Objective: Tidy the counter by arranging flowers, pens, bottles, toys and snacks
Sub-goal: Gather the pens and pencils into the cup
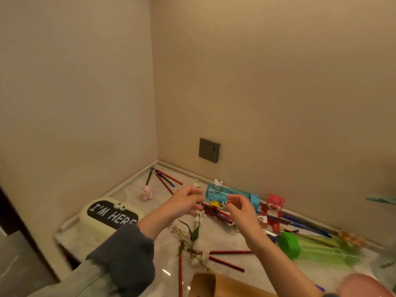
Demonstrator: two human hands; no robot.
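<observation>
Beige walls meet over a pale marble counter (227, 239) strewn with red pens (230, 251); mid-frame, left hand (186, 201) fingers pinch a white-blossomed flower sprig (200, 214) upright, likely gathering it for arranging; right hand (240, 207) fingers curl, grip impossible to tell

Seemingly a room in a home: plain beige walls (278, 82) meet at the far left corner of a marble-look table (222, 236), a grey wall socket (209, 150) sits just above its back edge, and pens (165, 179), a red bear toy (273, 209) and a cream box (107, 219) lettered "I'M HERE" lie on it.
</observation>
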